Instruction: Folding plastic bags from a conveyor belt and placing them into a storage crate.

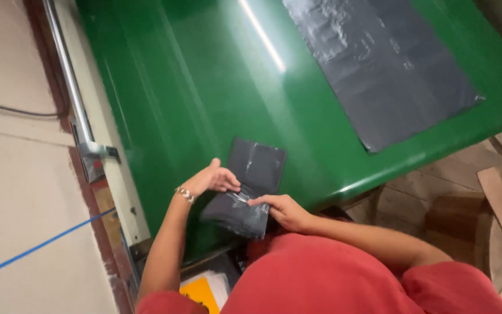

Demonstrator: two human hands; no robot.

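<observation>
You are looking down at a glossy green table [204, 87] that fills the upper and middle part of the frame. Both your hands meet at its near edge, just below the centre of the frame, on a folded dark grey plastic bag [248, 186].

The folded bag is a narrow rectangle. Its long axis runs from the lower left toward the upper right, leaning slightly right of straight up in the frame. Its far end lies flat on the green surface; its near end hangs past the table edge toward your body. A crease crosses it about midway, where your fingers meet.

Your left hand [211, 179], with a beaded bracelet [185, 193] at the wrist, comes in from the left. Its fingers are pressed together and rest on the bag at the crease. Your right hand [283, 210] comes in from the lower right, its fingers extended together and pressing down on the bag's near half. Neither hand is clearly pinching the plastic.

A second dark grey plastic bag [384, 64] lies spread flat at the upper right of the table, well apart from your hands.

At the bottom of the frame, left of centre, a yellow square package or sheet [200, 291] shows below the table edge. A blue line [42, 247] crosses the pale floor at lower left.
</observation>
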